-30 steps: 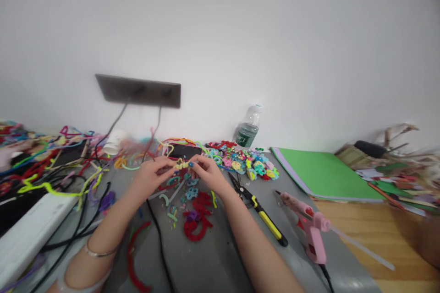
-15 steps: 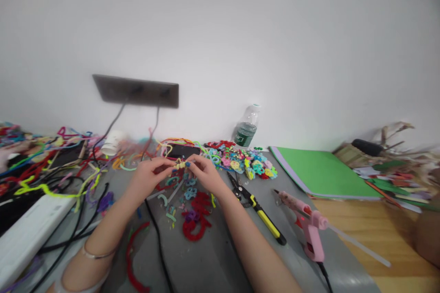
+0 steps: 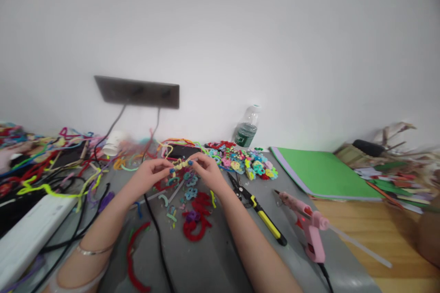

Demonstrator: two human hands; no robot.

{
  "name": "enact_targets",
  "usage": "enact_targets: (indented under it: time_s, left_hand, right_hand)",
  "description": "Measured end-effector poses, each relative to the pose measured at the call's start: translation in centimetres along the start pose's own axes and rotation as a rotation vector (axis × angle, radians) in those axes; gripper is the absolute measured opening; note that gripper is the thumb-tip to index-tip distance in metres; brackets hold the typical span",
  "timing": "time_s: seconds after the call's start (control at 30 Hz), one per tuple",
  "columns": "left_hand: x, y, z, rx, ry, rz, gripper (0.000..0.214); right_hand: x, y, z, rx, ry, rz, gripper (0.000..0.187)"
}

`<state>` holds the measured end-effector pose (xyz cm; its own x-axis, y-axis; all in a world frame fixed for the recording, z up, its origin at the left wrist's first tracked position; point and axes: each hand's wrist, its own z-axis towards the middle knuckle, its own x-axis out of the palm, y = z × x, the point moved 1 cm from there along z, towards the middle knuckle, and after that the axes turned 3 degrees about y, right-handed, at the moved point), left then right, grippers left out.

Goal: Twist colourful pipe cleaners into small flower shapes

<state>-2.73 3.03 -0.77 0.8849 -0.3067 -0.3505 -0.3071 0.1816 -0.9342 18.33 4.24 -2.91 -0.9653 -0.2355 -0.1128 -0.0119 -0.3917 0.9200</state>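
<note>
My left hand [image 3: 149,175] and my right hand [image 3: 206,170] meet above the grey mat [image 3: 192,256], each pinching one end of a short pale yellow pipe-cleaner coil [image 3: 180,164]. Both hands' fingers are closed on it. Below the hands lie small teal pipe-cleaner loops [image 3: 190,192] and a red pipe-cleaner shape [image 3: 195,225]. A heap of small coloured pipe-cleaner flowers [image 3: 245,163] sits just right of my right hand.
Black-and-yellow pliers [image 3: 259,214] and a pink glue gun [image 3: 309,229] lie to the right. A water bottle [image 3: 246,129] stands by the wall. Green sheets [image 3: 323,174] lie further right. Tangled pipe cleaners and cables [image 3: 51,174] fill the left; a phone [image 3: 184,150] lies behind the hands.
The hands stay together on the yellow coil, with only slight finger shifts; the coil now tilts a little, right end higher. The view has barely moved.
</note>
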Motion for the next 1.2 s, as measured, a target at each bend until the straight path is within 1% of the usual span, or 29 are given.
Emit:
enact_targets:
  time_s: [0.1,0.2,0.37,0.5,0.6,0.8,0.9,1.03,1.2]
  left_hand:
    - [0.0,0.0,-0.1,-0.015,0.009,-0.001,0.025]
    - [0.2,-0.1,-0.1,-0.017,0.026,-0.014,0.024]
    - [0.4,-0.1,0.0,0.034,0.018,0.010,0.024]
    - [0.6,-0.2,0.1,0.102,-0.042,0.115,0.021]
    - [0.9,-0.4,0.0,0.150,-0.114,0.187,0.017]
    - [1.8,-0.9,-0.2,0.228,-0.233,0.230,0.019]
    - [2.1,-0.8,-0.3,0.279,-0.253,0.271,0.018]
    - [2.4,-0.6,-0.5,0.352,-0.276,0.359,0.015]
    - [2.6,-0.6,-0.6,0.349,-0.275,0.421,0.013]
  right_hand:
    - [-0.2,-0.2,0.1,-0.015,-0.033,0.011,0.024]
    - [-0.2,-0.2,0.1,0.041,-0.014,0.076,0.021]
    - [-0.2,-0.2,0.2,0.103,-0.021,0.163,0.022]
    - [-0.1,-0.1,0.2,0.135,0.015,0.187,0.021]
    - [0.0,-0.1,0.2,0.144,0.004,0.197,0.021]
    - [0.3,0.1,0.1,0.154,0.000,0.186,0.025]
    - [0.6,0.4,0.0,0.166,0.023,0.200,0.027]
    - [0.8,0.8,-0.2,0.173,0.049,0.199,0.026]
    - [0.9,0.8,-0.2,0.172,0.068,0.182,0.023]
